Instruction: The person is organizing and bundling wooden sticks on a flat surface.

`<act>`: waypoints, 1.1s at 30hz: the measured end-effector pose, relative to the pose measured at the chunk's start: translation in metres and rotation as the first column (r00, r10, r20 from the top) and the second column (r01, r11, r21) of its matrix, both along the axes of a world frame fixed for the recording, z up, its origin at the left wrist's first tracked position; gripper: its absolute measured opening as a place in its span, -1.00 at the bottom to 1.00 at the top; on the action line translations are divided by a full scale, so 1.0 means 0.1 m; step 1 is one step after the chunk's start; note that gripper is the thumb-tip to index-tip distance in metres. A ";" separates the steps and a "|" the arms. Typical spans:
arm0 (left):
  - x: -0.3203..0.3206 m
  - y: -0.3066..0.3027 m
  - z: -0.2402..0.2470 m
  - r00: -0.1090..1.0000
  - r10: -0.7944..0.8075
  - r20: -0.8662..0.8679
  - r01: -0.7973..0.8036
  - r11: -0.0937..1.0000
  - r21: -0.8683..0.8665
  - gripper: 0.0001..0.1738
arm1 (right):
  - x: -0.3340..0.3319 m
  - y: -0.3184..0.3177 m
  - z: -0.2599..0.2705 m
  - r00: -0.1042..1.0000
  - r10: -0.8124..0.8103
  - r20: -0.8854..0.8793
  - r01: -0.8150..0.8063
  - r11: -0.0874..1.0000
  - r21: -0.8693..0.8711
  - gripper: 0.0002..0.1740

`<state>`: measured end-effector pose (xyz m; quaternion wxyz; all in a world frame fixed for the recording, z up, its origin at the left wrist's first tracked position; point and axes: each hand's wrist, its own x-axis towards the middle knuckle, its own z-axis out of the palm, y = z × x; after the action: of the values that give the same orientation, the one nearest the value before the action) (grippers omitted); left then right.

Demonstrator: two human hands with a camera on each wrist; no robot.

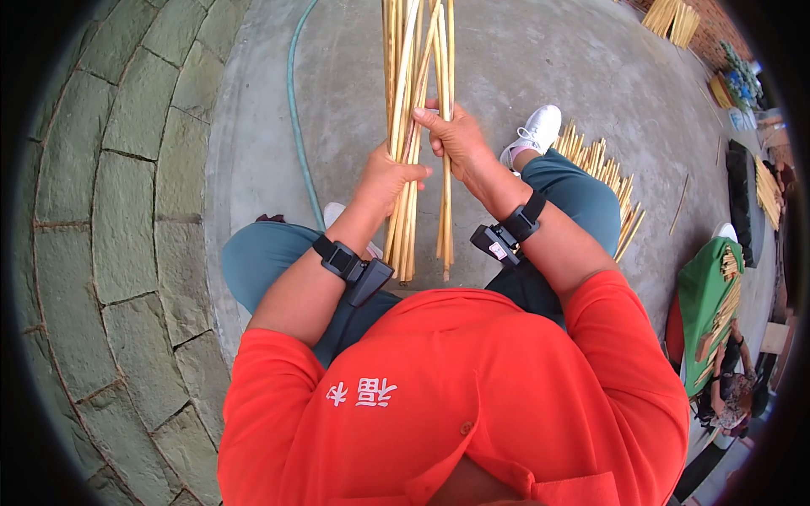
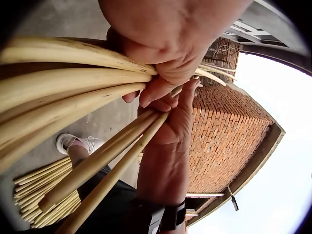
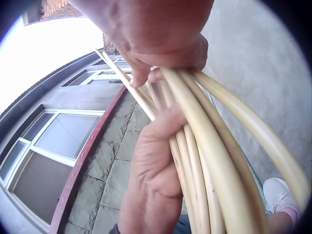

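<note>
Upright in front of the person stands a bundle of pale yellow sticks [image 1: 403, 221]. The left hand [image 1: 386, 179] grips the larger group from the left side, its thumb across the front. On the right, the right hand [image 1: 460, 142] holds a few separate sticks [image 1: 445, 215], its thumb and index finger at the larger group. The left wrist view shows the left hand [image 2: 170, 44] round thick sticks [image 2: 73, 85] and the right hand [image 2: 168, 131] beyond. In the right wrist view the right hand [image 3: 156, 34] is above and the left hand [image 3: 153, 180] wraps the sticks [image 3: 204, 131].
More sticks [image 1: 599, 169] lie on the concrete floor [image 1: 506, 51] beside the right leg. A green hose [image 1: 294, 93] runs along the left, next to stone paving [image 1: 126, 202]. At the far right, another person sits by a green cloth [image 1: 702, 287] with sticks; further sticks [image 1: 671, 21] lie beyond.
</note>
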<state>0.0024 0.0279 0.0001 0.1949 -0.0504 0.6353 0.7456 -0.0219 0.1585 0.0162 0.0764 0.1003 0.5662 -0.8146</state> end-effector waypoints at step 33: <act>-0.02 -0.12 0.05 0.982 -0.152 0.113 0.117 0.956 0.268 -0.59 | 0.01 -0.04 -0.09 0.993 0.080 -0.085 -0.077 0.996 0.046 -0.69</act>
<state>0.0001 0.0162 0.0047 0.2919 -0.0303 0.5197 0.8024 -0.0205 0.1546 0.0072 0.0815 0.0442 0.5899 -0.8021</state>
